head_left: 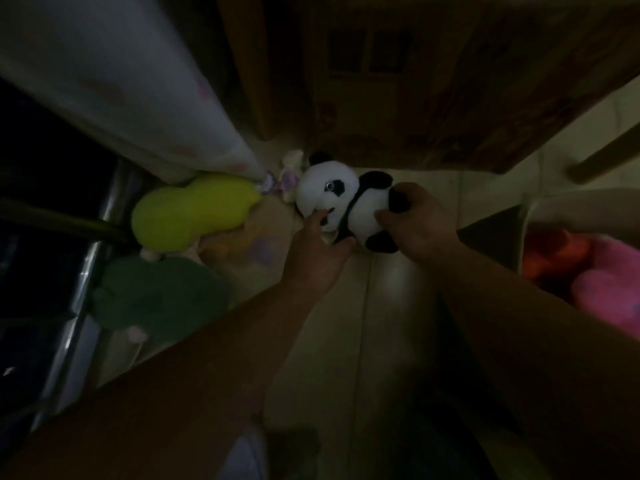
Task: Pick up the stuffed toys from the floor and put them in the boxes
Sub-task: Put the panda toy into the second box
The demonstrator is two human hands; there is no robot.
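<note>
A black and white stuffed panda (341,194) lies at the middle of the dim head view, over the pale floor. My right hand (419,220) grips its body and a black leg from the right. My left hand (320,247) holds it from below, fingers on the head and thumb under the belly. A yellow-green stuffed toy (188,211) and a dark green one (157,294) lie on the floor to the left, with a pale orange toy (242,244) between them and my left hand. At the right stands a box (540,209) holding a pink toy (613,285) and an orange toy (550,254).
A white curtain or cloth (114,88) hangs at the upper left. Brown cardboard boxes (398,81) stand behind the panda. A small white and purple toy (289,174) lies by the panda's head. A metal frame (86,258) runs down the left side.
</note>
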